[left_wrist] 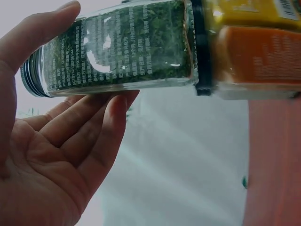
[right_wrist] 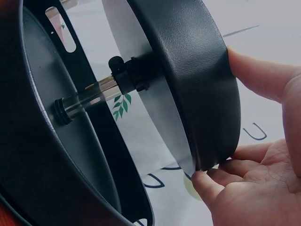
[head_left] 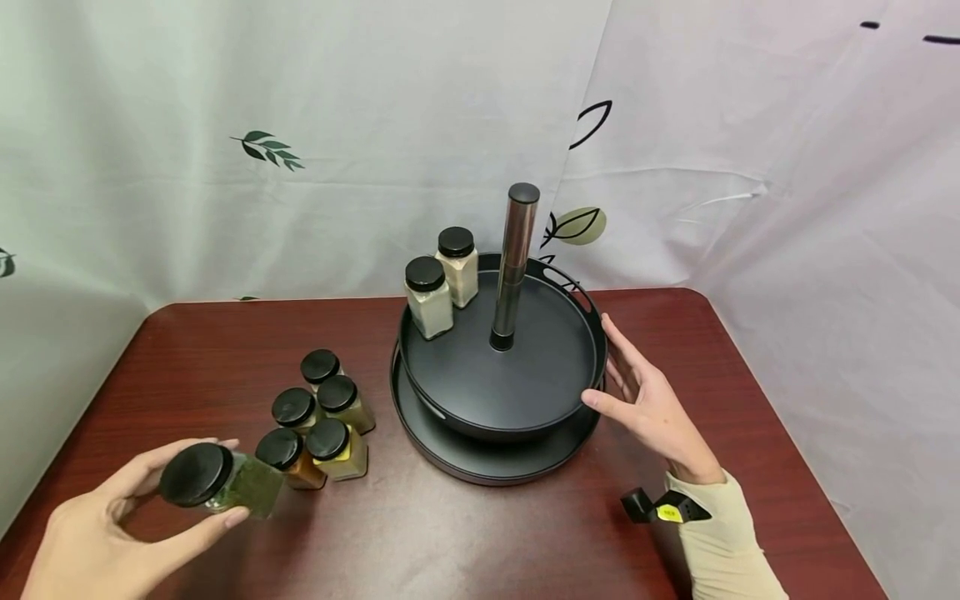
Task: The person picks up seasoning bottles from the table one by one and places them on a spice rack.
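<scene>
My left hand (head_left: 90, 533) holds a spice jar of green dried herbs (head_left: 255, 485) between thumb and fingers, tilted with its black lid towards me. Small print shows on its glass (left_wrist: 127, 42) in the left wrist view. My right hand (head_left: 654, 408) is spread at the right side of a black two-tier turntable rack, its thumb and fingertips touching the outer wall of the upper tray (head_left: 525, 387). Two jars of pale powder, a front one (head_left: 431, 312) and a back one (head_left: 463, 282), stand at that tray's left edge.
Several black-lidded spice jars stand grouped left of the rack, among them a yellow one (head_left: 348, 458) and an orange one (head_left: 307, 472). The wider lower tray (head_left: 480, 465) rests on the red-brown table (head_left: 420, 542). A metal post (head_left: 513, 258) rises from the upper tray. White patterned cloth (head_left: 375, 100) hangs behind.
</scene>
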Demonstrator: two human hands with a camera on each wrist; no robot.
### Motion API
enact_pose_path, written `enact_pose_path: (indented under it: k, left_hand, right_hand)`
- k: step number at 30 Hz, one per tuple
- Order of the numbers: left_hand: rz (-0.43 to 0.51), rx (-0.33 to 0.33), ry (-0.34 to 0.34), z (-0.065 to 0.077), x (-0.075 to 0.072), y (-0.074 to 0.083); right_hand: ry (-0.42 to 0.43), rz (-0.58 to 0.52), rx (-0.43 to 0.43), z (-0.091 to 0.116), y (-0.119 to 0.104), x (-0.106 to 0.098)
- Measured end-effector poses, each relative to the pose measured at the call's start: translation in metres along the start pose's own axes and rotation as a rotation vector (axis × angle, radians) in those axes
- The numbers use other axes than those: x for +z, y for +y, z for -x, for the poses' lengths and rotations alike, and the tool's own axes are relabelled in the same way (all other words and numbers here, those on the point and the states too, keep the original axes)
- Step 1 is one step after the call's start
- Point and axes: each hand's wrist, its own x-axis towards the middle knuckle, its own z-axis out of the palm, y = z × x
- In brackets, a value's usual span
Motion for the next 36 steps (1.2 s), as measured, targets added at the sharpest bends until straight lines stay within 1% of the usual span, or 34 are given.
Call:
enact_pose_path:
  k: [2,6,7,9,13,15,18,21,24,27,31,36]
  left_hand:
    - [-0.002,-0.004,-0.002,-0.003,-0.002,0.005]
    - [-0.031,-0.040,-0.002,-0.010,-0.004,0.014]
    - [-0.023,-0.036,-0.005,-0.012,-0.004,0.015]
    - [-0.005,-0.021,-0.003,-0.015,-0.004,0.017]
    - [0.035,0.041,0.020,-0.023,-0.002,0.024]
    - [0.049,0.074,0.027,-0.026,-0.001,0.029]
    - [0.078,0.105,0.029,-0.032,-0.001,0.038]
    - [0.087,0.107,0.048,-0.038,0.000,0.043]
    - [0.093,0.113,0.067,-0.045,0.004,0.045]
    - [0.126,0.130,0.068,-0.053,0.008,0.049]
    - [0.173,0.152,0.065,-0.061,0.013,0.058]
    - [0.215,0.172,0.064,-0.067,0.016,0.074]
  right_hand:
    - [0.000,-0.002,0.002,0.000,0.000,0.000]
    - [0.001,-0.011,0.001,0.000,-0.001,0.001]
    - [0.001,-0.010,0.001,0.000,-0.001,0.001]
    - [0.003,-0.007,-0.001,0.000,-0.001,0.001]
    - [0.005,-0.001,0.000,0.000,-0.001,0.001]
    - [0.004,-0.006,0.000,0.000,-0.001,0.001]
    - [0.003,-0.005,0.002,0.000,-0.001,0.001]
    - [0.002,0.002,0.003,0.000,-0.001,0.001]
    - [0.003,0.007,0.007,0.001,-0.001,0.001]
    - [0.003,0.007,0.011,0.001,-0.001,0.001]
    - [0.001,0.004,0.011,0.001,-0.001,0.001]
    - [0.001,0.012,0.006,0.001,0.000,0.001]
